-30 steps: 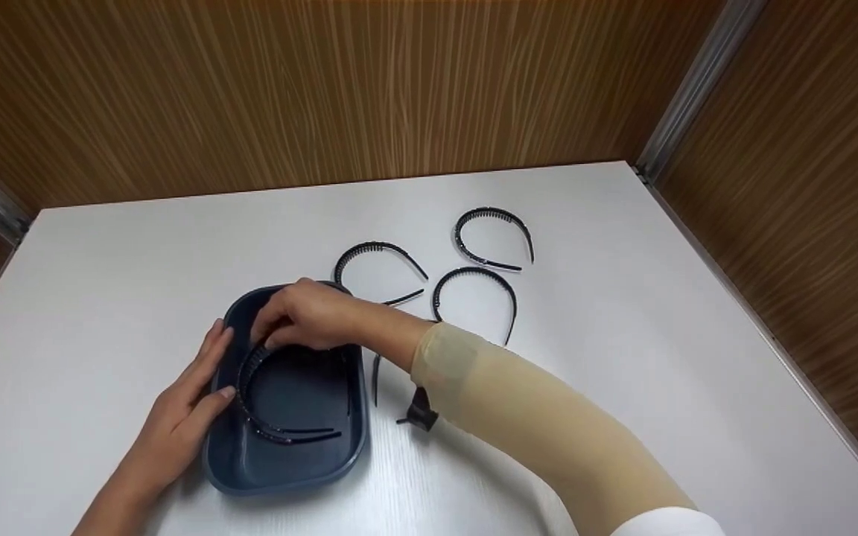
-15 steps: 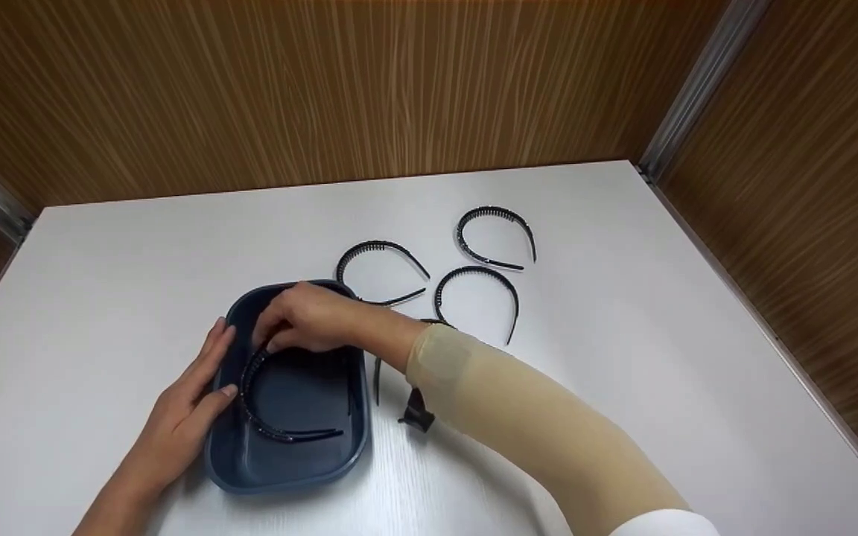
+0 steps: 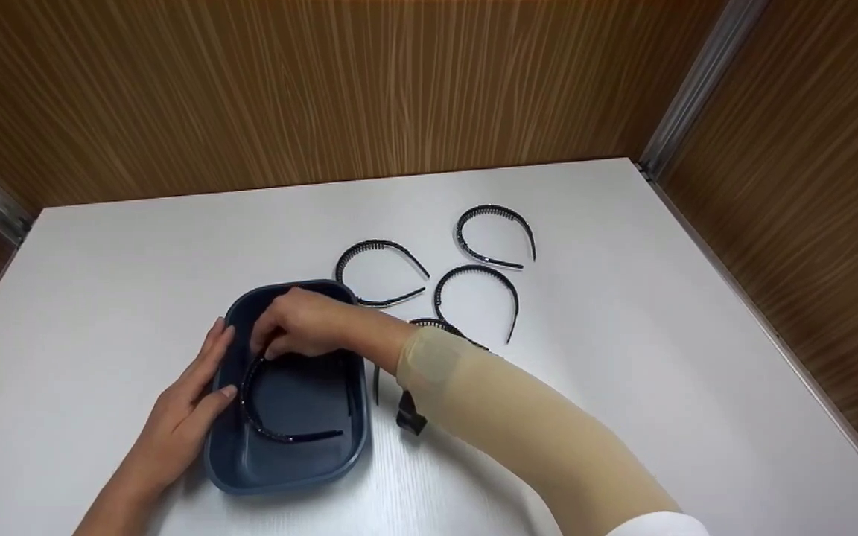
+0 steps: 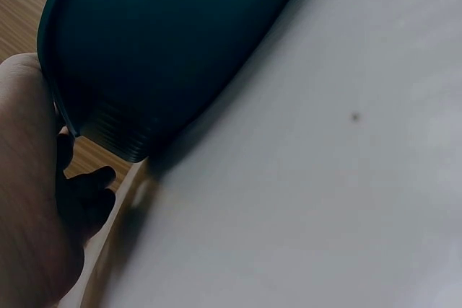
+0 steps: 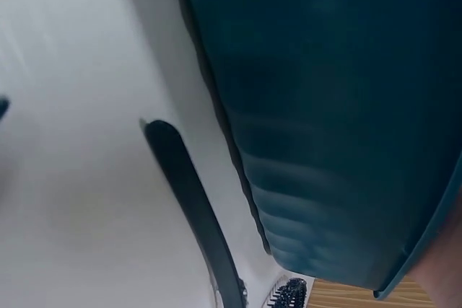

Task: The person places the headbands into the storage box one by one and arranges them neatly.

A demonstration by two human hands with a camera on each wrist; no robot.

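A white bench [image 3: 623, 357] stretches in front of me, set into a corner of wood-grain walls. Directly on it, toward my left, sits a dark blue plastic tray [image 3: 232, 454] with rounded corners. To the right of the tray, three black toothed headbands lie flat and apart: one just beyond the tray's far corner [image 3: 377, 246], one farther right [image 3: 477, 272], one farthest back [image 3: 496, 212]. A fourth headband [image 3: 436, 324] lies partly under my right sleeve, and a small black clip [image 3: 408, 420] rests near the tray's right side.
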